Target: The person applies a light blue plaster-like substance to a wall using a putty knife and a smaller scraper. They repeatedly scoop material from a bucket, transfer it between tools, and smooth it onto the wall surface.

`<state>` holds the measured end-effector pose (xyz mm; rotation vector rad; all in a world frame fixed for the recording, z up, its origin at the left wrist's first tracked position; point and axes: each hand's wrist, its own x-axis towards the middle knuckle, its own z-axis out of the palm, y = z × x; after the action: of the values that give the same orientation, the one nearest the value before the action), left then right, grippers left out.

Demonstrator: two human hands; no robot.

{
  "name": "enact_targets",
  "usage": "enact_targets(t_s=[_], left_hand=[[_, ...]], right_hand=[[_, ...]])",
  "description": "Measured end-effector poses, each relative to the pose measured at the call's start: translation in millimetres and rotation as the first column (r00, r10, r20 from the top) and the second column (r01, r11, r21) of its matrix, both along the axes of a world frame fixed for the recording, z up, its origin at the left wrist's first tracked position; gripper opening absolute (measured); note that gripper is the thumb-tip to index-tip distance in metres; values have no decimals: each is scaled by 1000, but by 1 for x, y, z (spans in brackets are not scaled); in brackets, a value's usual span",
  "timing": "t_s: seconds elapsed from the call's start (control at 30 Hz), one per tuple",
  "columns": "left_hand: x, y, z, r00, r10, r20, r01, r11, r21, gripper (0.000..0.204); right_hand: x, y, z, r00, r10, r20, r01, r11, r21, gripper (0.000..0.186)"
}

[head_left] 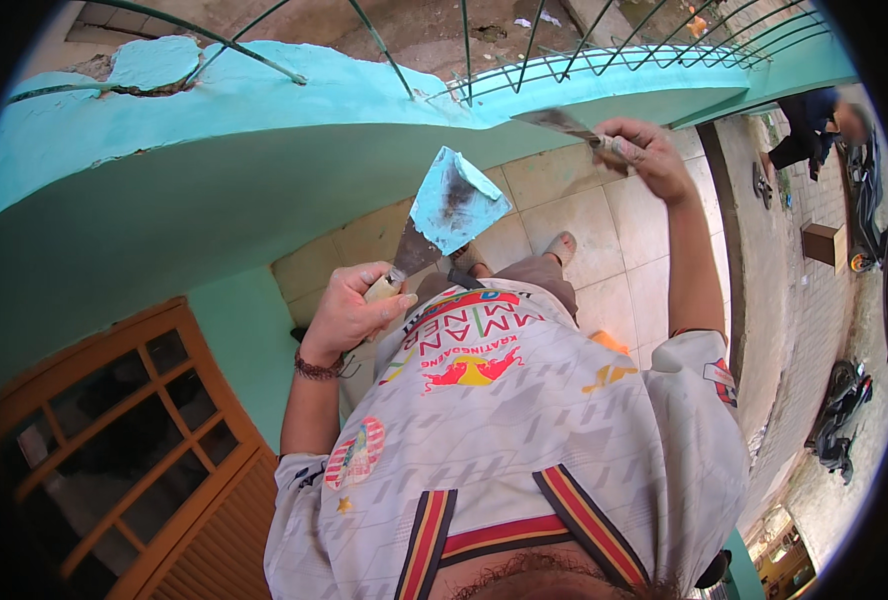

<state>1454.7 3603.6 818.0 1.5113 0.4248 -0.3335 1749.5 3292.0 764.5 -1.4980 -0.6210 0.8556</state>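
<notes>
My left hand (349, 308) is closed round the handle of a wide putty knife (416, 250). A load of pale blue putty (461, 205), smeared dark in the middle and folded at one edge, covers its blade. My right hand (649, 155) grips a second putty knife (564, 122) by its light handle, slightly blurred. This blade points left at the turquoise wall (364, 90), near its upper edge; whether it touches cannot be told. Chipped, uneven patches show along the wall top.
Green metal bars (469, 60) rise from the wall top. An orange-brown door with panes (129, 430) stands at left. Pale floor tiles (604, 240) lie under my feet. At far right are a person in dark clothes (809, 125), a brown box (822, 245) and a motorcycle (839, 420).
</notes>
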Motion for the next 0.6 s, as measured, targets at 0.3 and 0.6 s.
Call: enact_targets(t_s=[0.3, 0.6], left_hand=[[5, -2, -2, 986, -84, 143, 68, 992, 110, 14], [-15, 11, 2, 996, 62, 61, -65, 997, 50, 14]], right_hand=[[-33, 54, -10, 899, 325, -293, -307, 946, 109, 42], [-26, 33, -29, 938, 135, -318, -149, 989, -19, 42]])
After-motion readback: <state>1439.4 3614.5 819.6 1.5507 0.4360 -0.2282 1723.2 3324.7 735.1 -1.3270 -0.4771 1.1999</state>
